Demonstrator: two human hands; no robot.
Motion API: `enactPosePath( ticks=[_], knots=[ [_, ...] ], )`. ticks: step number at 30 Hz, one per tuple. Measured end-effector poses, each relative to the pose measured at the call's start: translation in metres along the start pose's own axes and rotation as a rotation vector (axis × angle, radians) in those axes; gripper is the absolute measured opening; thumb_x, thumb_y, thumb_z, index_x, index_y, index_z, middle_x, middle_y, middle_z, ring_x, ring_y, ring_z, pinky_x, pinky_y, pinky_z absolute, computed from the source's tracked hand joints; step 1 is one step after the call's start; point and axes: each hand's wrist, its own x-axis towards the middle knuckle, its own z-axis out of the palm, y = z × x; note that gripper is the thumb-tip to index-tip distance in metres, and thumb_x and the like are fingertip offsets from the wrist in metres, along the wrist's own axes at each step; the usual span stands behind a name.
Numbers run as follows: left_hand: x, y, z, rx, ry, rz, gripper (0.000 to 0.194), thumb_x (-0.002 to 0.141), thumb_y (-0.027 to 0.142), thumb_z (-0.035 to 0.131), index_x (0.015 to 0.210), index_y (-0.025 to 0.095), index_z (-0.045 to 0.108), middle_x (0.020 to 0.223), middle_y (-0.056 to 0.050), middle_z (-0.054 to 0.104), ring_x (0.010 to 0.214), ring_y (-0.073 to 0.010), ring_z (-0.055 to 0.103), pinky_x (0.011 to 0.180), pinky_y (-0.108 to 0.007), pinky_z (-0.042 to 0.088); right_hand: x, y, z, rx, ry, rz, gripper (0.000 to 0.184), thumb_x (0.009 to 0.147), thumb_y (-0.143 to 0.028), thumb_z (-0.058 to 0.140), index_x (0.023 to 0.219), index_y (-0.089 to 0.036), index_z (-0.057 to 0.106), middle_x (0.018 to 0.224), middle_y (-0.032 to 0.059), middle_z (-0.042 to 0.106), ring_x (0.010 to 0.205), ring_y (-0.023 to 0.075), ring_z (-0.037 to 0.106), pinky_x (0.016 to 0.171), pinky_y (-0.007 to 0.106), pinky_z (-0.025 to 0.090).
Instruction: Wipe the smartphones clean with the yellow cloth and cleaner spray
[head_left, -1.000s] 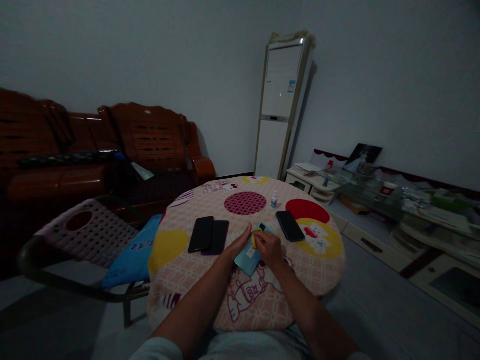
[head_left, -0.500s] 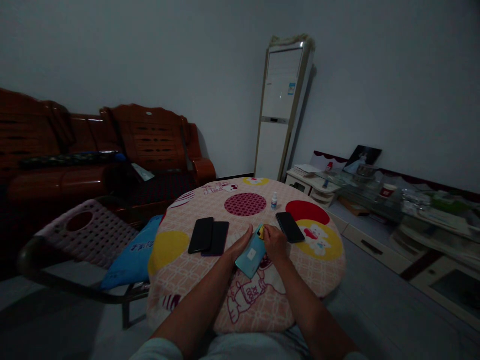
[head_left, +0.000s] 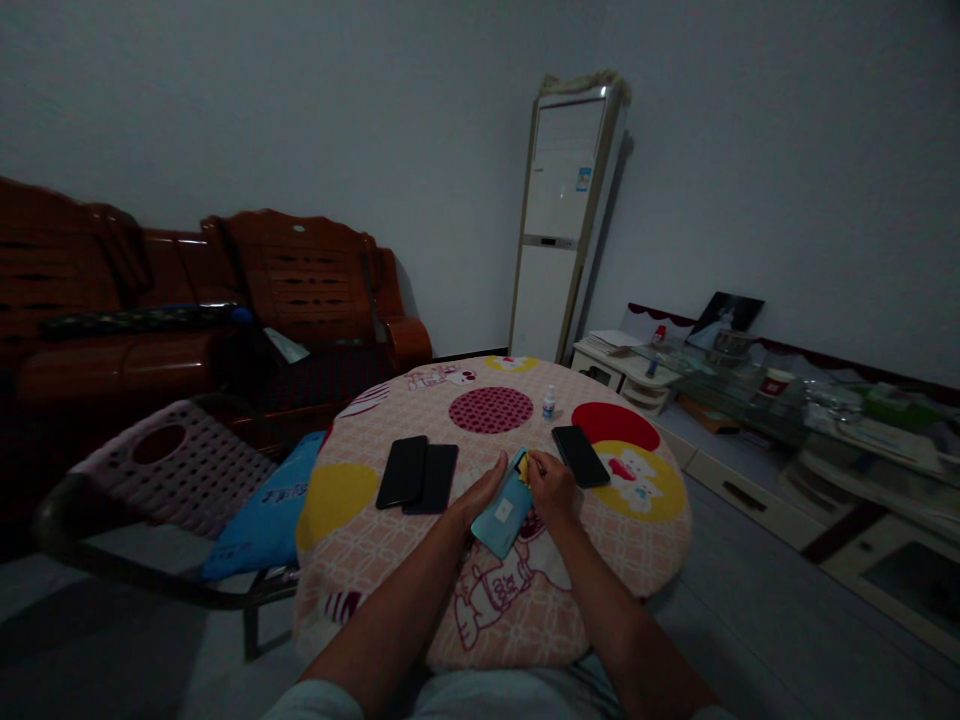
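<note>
A light blue phone point(head_left: 501, 522), back side up with a pale square label, is tilted over the table in my left hand point(head_left: 480, 492), which grips it along its left edge. My right hand point(head_left: 551, 486) pinches a small yellow cloth point(head_left: 523, 468) against the phone's top end, by the dark camera area. Right of that hand lies a black phone point(head_left: 580, 456). Two more dark phones, one point(head_left: 403, 471) partly over the other point(head_left: 438, 478), rest to the left. Beyond my hands stands a small white bottle point(head_left: 549, 403) with a blue label.
A patterned pink cloth covers the round table point(head_left: 390, 560). On the left are a woven chair point(head_left: 180, 470) with a blue cushion point(head_left: 266, 515) and a wooden sofa point(head_left: 292, 275). A low cabinet point(head_left: 720, 470) with clutter runs along the right, near a tall air conditioner point(head_left: 555, 220).
My right hand and the yellow cloth have shifted slightly at the phone's top end, so more of the dark camera area shows. The phones and bottle on the table stay put.
</note>
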Motion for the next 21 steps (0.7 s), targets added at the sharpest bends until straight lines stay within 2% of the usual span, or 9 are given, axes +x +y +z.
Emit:
enactPosePath(
  ticks=[6,13,17,21],
  knots=[
    [0.0000,-0.0016,-0.0009,0.010,0.005,-0.004,0.068,0.088,0.066,0.029,0.080,0.010,0.067,0.068,-0.013,0.070,0.053,-0.0200,0.065,0.055,-0.029,0.051,0.0049,-0.0035,-0.0001,0.042,-0.012,-0.041,0.028,0.089,-0.024,0.044,0.092,-0.017,0.071,0.086,0.0092,0.072,0.078,0.0188,0.066,0.074,0.027,0.048],
    [0.0007,-0.0012,-0.0016,0.027,0.026,0.012,0.071,0.078,0.076,0.038,0.077,0.011,0.066,0.064,-0.010,0.068,0.052,-0.0179,0.063,0.054,-0.026,0.048,0.0033,-0.0005,0.0018,0.028,0.015,0.001,0.028,0.088,-0.022,0.044,0.091,-0.014,0.071,0.085,0.0102,0.072,0.077,0.0196,0.067,0.073,0.028,0.049],
    [-0.0002,-0.0016,-0.0032,0.060,-0.004,-0.004,0.078,0.074,0.082,0.035,0.080,0.010,0.066,0.068,-0.011,0.069,0.057,-0.0202,0.065,0.058,-0.029,0.050,0.0037,0.0011,0.0028,0.054,0.006,-0.077,0.027,0.088,-0.021,0.045,0.095,-0.015,0.070,0.089,0.0098,0.072,0.081,0.0193,0.067,0.075,0.027,0.049],
    [0.0001,-0.0027,-0.0051,0.050,-0.024,-0.019,0.077,0.073,0.082,0.036,0.080,0.011,0.066,0.069,-0.011,0.070,0.056,-0.0200,0.065,0.058,-0.030,0.049,0.0036,0.0017,0.0017,0.037,-0.063,-0.186,0.026,0.087,-0.017,0.045,0.095,-0.017,0.069,0.088,0.0076,0.071,0.079,0.0174,0.065,0.073,0.025,0.048]
  ],
)
